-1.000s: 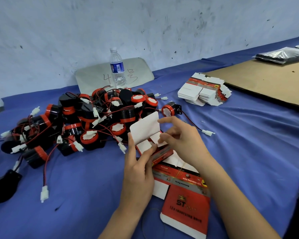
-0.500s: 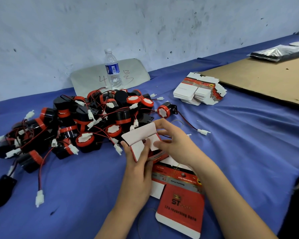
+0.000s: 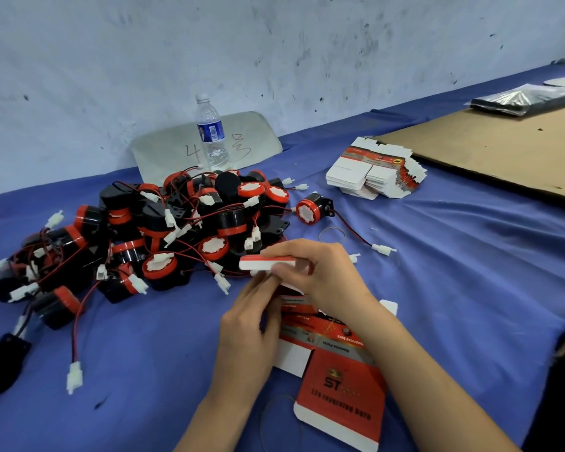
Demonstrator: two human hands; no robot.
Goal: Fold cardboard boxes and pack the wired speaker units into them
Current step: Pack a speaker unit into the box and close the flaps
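Note:
A red and white cardboard box blank [image 3: 340, 386] lies partly flat on the blue cloth in front of me. Its far end is folded up, and the top flap [image 3: 265, 263] now lies level. My right hand [image 3: 320, 275] curls over that flap from the right and pinches it. My left hand [image 3: 248, 324] holds the box's left side from below, with its fingertips hidden behind the fold. A heap of black and red wired speaker units [image 3: 150, 236] lies just to the left. One single unit [image 3: 310, 208] sits apart behind my hands.
A stack of flat box blanks [image 3: 372, 174] lies at the back right, beside a large brown cardboard sheet [image 3: 503, 151]. A water bottle [image 3: 211, 132] stands by the wall. Loose rubber bands [image 3: 331, 234] lie on the blue cloth [image 3: 470, 272]. A dark plastic bag [image 3: 519, 99] is far right.
The box's upright white flap has been folded down to lie level under my right hand. My left hand has slid lower along the box's side.

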